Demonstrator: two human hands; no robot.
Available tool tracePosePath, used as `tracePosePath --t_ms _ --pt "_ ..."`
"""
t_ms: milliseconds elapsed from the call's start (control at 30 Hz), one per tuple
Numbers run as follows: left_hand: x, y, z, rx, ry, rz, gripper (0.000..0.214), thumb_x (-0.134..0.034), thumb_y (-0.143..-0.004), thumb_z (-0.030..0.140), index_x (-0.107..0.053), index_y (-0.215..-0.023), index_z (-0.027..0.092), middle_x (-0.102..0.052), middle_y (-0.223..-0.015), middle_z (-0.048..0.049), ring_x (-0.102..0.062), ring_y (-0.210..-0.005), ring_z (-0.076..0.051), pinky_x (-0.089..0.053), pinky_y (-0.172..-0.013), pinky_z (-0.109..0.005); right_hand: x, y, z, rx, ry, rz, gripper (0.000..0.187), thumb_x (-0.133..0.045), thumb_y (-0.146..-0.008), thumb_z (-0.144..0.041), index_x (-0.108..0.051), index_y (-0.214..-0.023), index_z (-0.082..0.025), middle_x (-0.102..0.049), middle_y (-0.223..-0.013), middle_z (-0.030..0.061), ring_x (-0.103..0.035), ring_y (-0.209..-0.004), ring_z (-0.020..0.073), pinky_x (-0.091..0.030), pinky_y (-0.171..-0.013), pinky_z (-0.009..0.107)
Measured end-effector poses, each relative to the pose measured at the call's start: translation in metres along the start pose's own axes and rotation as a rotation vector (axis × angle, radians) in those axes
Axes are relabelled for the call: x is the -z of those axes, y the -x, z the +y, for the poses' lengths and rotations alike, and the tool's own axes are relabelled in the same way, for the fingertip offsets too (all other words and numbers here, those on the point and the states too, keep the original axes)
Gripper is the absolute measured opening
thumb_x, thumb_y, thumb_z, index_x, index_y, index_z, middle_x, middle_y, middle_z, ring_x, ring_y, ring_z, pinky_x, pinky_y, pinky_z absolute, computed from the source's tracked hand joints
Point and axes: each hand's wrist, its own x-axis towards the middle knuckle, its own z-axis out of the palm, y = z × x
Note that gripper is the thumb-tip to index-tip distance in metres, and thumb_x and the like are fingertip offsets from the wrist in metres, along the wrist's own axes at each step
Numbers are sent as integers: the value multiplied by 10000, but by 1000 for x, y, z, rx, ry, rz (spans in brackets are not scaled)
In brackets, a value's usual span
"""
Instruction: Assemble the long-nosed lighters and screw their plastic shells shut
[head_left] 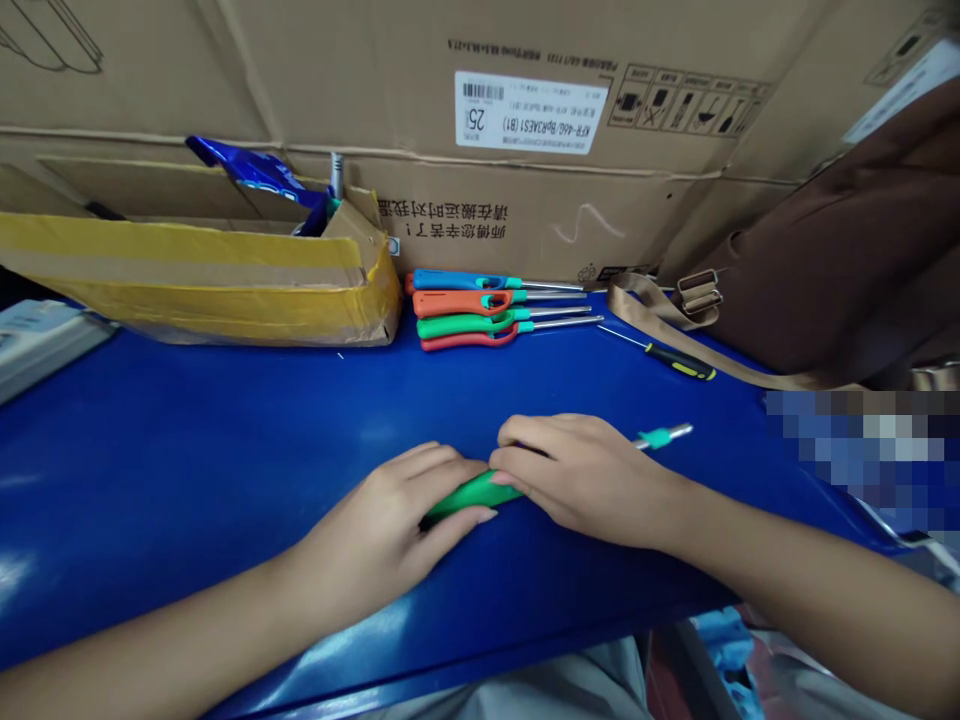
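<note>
Both hands hold a green gas lighter (480, 492) low over the blue table, just in front of me. My left hand (409, 515) wraps around its left end, with the thumb along the near side. From above, my right hand (574, 475) closes on the right part of the handle, fingers curled and thumb pressed against it. Most of the lighter is hidden by my fingers. Past my right hand a metal tube with a teal collar (656, 438) sticks out; whether it joins the green lighter I cannot tell.
Beyond my hands lie several long-nosed lighters (465, 302) side by side. A screwdriver (679, 361) is to their right, near a brown bag (840, 230) with a tan strap. A yellow-taped cardboard box (300, 290) stands back left, before a large carton (337, 80).
</note>
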Motion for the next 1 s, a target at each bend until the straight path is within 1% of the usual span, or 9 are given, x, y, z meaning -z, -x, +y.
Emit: tracePosePath --t_ms 133,233,333,433,533,600,700,867,1000 --pt "13 -4 -7 25 -7 50 189 -558 -1014 198 -644 -1181 224 -663 -1036 -18 -645 -933 -140 -518 -826 -232 5 1 9 -110 15 71 335 -435 -1054 -407 -668 -1155 -188 -672 -1134 100 -607 -992 246 -441 -816 383" --pt "26 -6 -16 57 -95 110 152 -575 -1005 231 -643 -1139 211 -643 -997 -19 -633 -900 -148 -515 -795 -242 11 7 26 -259 -13 130 323 -536 -1008 -403 -631 -1241 -200 -655 -1219 123 -585 -1111 282 -455 -907 430" --pt "37 -6 -23 83 -187 172 137 -574 -1003 258 -642 -1105 196 -628 -971 -28 -618 -872 -158 -511 -712 -235 16 14 47 -368 20 133 351 -636 -942 -410 -630 -1225 -203 -662 -1209 124 -598 -1108 309 -464 -944 474" --pt "42 -5 -28 115 -217 203 159 -566 -1004 287 -640 -1102 188 -624 -983 -43 -615 -862 -167 -490 -588 -206 17 19 64 -420 84 98 363 -669 -912 -395 -633 -1207 -187 -671 -1200 124 -602 -1146 338 -456 -963 504" --pt "43 -6 -31 137 -222 222 184 -567 -999 319 -641 -1089 177 -627 -988 -51 -621 -842 -172 -485 -546 -203 15 22 73 -454 90 73 231 -650 -926 -335 -667 -1098 -182 -710 -1120 104 -631 -1111 327 -448 -942 491" --pt "42 -6 -32 139 -221 230 189 -566 -997 326 -642 -1077 173 -627 -983 -52 -622 -837 -174 -481 -532 -200 14 23 76 -445 75 47 140 -627 -945 -294 -682 -1013 -185 -730 -1037 87 -651 -1045 304 -441 -923 468" --pt "41 -6 -33 129 -214 226 175 -565 -997 309 -645 -1080 177 -626 -976 -49 -616 -838 -171 -469 -520 -193 15 22 76 -377 57 28 107 -609 -964 -270 -672 -963 -184 -731 -979 75 -643 -983 276 -423 -916 439" --pt "40 -5 -32 85 -190 200 141 -574 -996 270 -640 -1087 185 -630 -968 -36 -619 -859 -167 -508 -669 -234 16 16 69 -268 -8 42 120 -551 -1001 -255 -643 -1001 -177 -719 -994 84 -616 -965 246 -392 -949 421" --pt "36 -5 -29 63 -147 168 116 -587 -987 243 -637 -1079 192 -641 -974 -31 -626 -876 -163 -507 -760 -257 10 12 59 -196 -85 46 133 -529 -1019 -262 -630 -1027 -175 -714 -986 71 -623 -929 219 -392 -955 404"
